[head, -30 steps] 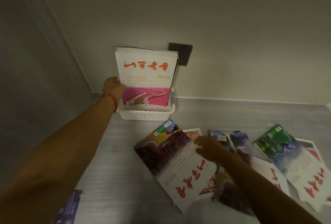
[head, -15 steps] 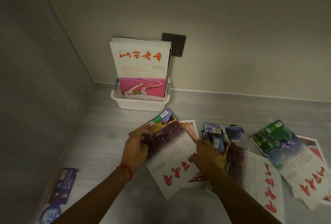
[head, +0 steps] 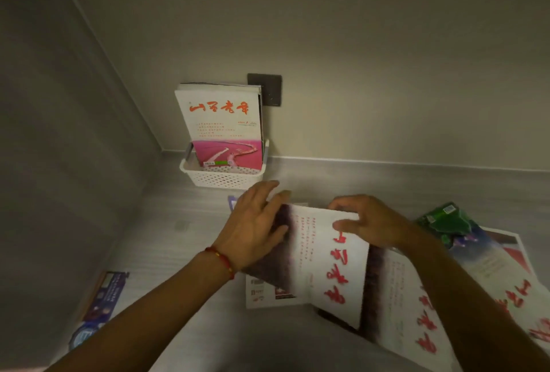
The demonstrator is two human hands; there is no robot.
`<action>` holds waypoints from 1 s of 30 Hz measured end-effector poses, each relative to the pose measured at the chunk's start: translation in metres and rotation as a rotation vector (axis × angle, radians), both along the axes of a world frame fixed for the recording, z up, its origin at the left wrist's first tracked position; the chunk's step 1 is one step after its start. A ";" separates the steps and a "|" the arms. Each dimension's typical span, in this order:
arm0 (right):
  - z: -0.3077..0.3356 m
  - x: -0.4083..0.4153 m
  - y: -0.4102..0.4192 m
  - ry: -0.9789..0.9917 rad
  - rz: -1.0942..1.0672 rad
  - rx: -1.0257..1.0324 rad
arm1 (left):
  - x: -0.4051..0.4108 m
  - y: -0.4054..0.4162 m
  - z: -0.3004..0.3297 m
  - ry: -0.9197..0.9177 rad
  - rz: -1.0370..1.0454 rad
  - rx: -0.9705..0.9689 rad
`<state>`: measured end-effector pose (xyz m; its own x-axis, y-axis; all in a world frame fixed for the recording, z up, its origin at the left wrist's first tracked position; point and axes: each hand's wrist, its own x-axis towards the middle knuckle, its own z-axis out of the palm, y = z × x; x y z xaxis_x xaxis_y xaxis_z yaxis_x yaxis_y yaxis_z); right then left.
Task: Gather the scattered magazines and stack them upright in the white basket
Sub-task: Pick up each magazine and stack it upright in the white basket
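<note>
both hands, left [head: 256,228] and right [head: 372,223], fingers gripping one magazine [head: 324,255] by its top edge; bare tabletop [head: 166,223] between it and basket [head: 223,178].

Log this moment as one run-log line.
phase: pickup | left hand + right hand: gripping white-and-purple magazine | white basket: magazines upright

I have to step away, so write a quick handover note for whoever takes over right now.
Left hand and right hand: both grip the top edge of a white magazine with red lettering, raised off the floor.
Done: several magazines stand upright in the white basket by the wall.
Left: basket this one, then the green-covered magazine, others on the right, and a blue one far left.
</note>
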<state>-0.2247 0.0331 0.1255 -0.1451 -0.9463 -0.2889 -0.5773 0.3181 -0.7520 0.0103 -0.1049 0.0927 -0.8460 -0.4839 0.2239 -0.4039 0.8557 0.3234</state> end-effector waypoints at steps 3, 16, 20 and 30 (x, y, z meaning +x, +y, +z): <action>0.042 -0.020 0.003 0.042 0.163 0.031 | -0.028 0.015 0.018 -0.224 -0.139 0.047; -0.011 -0.053 0.052 -0.394 -0.863 -0.319 | -0.026 0.030 0.007 0.340 0.183 1.010; -0.037 0.009 0.047 -1.161 -0.784 -0.240 | -0.008 0.022 0.001 0.405 0.240 1.152; -0.018 0.055 -0.042 -0.274 -0.414 -0.187 | 0.056 -0.035 0.002 0.486 0.423 1.138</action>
